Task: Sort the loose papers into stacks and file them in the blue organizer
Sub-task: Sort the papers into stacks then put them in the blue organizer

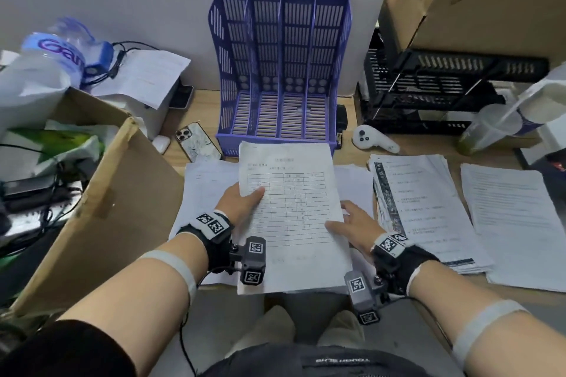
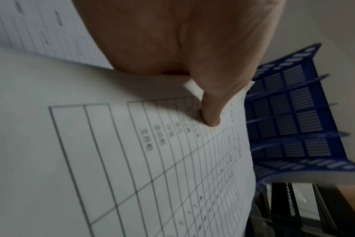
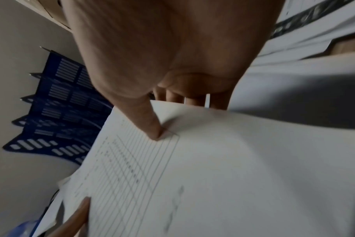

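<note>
Both hands held 1 stack of papers point(image 1: 291, 217) by its sides, likely to keep it neat. The left hand point(image 1: 237, 202) and right hand point(image 1: 356, 223) pinched it, thumbs on top. The empty blue organizer point(image 1: 281, 70) stood just behind, its 4 slots open.

Head camera: I look down and forward over both forearms at the desk point(image 1: 352, 119), wall behind. Left wrist camera: very close, under the left hand point(image 2: 172, 40), aimed along the thumb across the held paper stack point(image 2: 132, 160). Right wrist camera: same closeness, mirrored. All three views share that stack and the blue organizer point(image 1: 281, 64) beyond.
</note>
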A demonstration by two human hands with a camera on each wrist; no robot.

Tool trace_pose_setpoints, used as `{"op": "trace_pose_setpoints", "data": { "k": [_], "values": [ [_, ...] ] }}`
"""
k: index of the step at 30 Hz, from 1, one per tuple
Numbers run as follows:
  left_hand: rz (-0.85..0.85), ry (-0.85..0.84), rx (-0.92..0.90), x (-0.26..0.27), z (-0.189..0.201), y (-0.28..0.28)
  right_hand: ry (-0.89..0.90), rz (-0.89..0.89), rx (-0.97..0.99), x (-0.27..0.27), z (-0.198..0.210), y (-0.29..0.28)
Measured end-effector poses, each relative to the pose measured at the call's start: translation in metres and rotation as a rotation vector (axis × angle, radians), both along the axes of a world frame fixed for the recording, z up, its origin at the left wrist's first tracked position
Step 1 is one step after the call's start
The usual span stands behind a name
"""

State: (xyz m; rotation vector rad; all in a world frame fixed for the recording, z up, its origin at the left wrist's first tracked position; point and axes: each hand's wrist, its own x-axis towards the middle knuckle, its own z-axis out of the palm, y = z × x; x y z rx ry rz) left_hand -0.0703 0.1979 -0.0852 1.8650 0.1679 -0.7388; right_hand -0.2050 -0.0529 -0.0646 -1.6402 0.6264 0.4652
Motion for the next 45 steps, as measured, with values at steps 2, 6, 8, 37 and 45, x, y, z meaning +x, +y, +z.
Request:
{"op": "trace_pose_setpoints", "data": {
  "k": [2, 6, 8, 37, 45],
  "values": [
    [0.058, -0.038, 0.073, -0.005, 0.025, 0.009, -0.021, 0.082, -0.039, 0.009, -0.001, 0.019],
    [0.193, -0.067, 0.296, 0.001, 0.044, 0.039, -0.03, 0.162, -0.109, 0.03, 0.003, 0.064],
    [0.247, -0.078, 0.305, 0.006, 0.046, 0.054, -0.019, 0.186, -0.104, 0.041, 0.002, 0.088],
    [-0.634, 0.021, 0.45, -0.023, 0.02, -0.099, 0.212, 0.013, -0.651, -0.049, 0.001, -0.024],
    [-0.667, -0.427, 0.174, -0.019, 0.068, -0.164, 0.13, -0.087, -0.856, -0.046, 0.022, -0.049]
  ]
}}
